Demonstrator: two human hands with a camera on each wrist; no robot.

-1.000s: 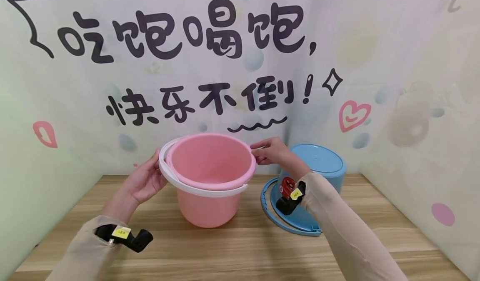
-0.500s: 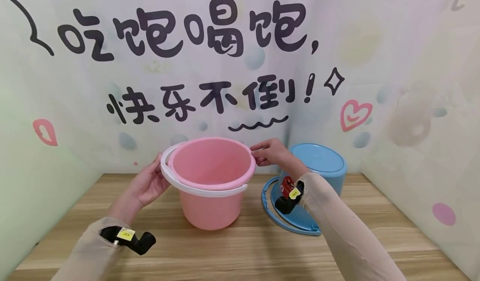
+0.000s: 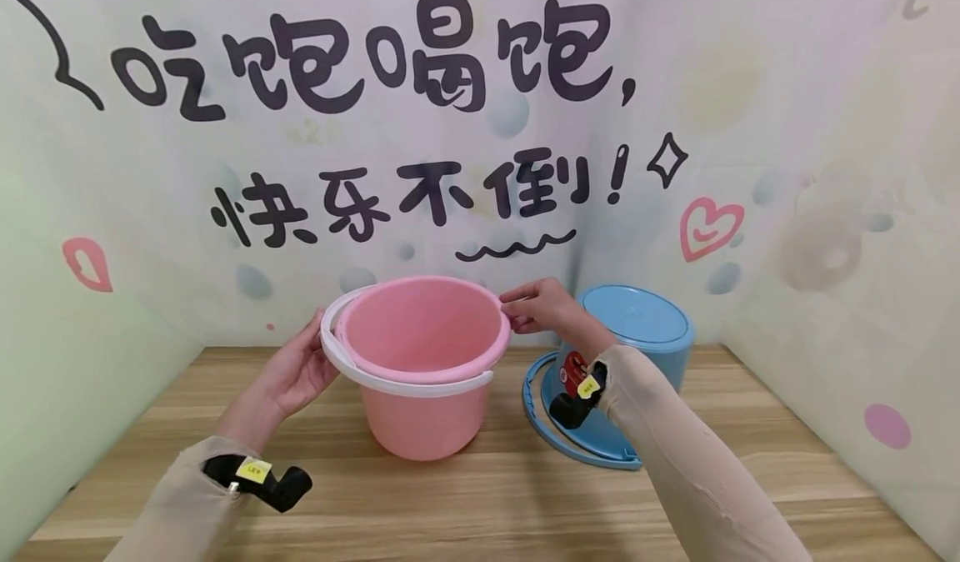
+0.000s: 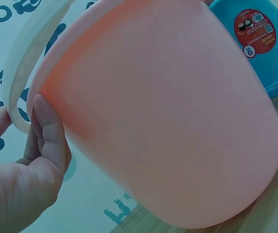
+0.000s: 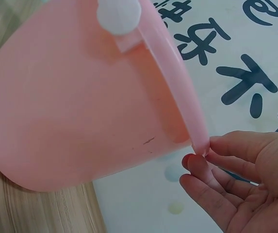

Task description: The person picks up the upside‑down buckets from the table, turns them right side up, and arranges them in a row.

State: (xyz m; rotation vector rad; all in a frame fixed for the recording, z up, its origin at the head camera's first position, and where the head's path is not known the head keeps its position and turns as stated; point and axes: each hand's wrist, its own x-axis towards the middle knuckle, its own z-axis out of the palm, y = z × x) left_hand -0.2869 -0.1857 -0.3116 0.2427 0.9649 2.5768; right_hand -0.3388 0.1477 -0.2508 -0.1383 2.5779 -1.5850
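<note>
Backdrop: A pale curtain (image 3: pixel 795 120) printed with large black characters (image 3: pixel 438 203) and a pink heart (image 3: pixel 705 233) hangs behind a wood-grain tabletop (image 3: pixel 450 512), seen from the head camera.
Pink bucket: The container (image 3: pixel 423 420) is held at mid-scene, over the tabletop, its mouth up and tipped toward the viewer; whether its base touches the wood cannot be told.
White handle: The curved bar (image 3: pixel 420 390) is folded down, running outside the rim along the near and left sides.
Left hand: The person's left hand (image 3: pixel 296 374) grips the bucket's left edge, at the rim and handle.
Right hand: The right hand (image 3: pixel 546 305) reaches from the other side, pinching the rim opposite.
Blue bucket: A second pail (image 3: pixel 637 316) stands upside down behind the right forearm, red label (image 3: pixel 573 370) showing, its blue handle (image 3: pixel 549 437) looped on the left.
Sleeves: Black devices with yellow tags sit at both cuffs (image 3: pixel 187 470).
Left wrist view: Fingers press the outside of the pink wall under the rim, and another digit touches the handle; the blue bucket shows beyond.
Right wrist view: Thumb and fingertips pinch the rim's lip, the remaining fingers loosely bent, apart from the wall; the handle's round white end shows above.
</note>
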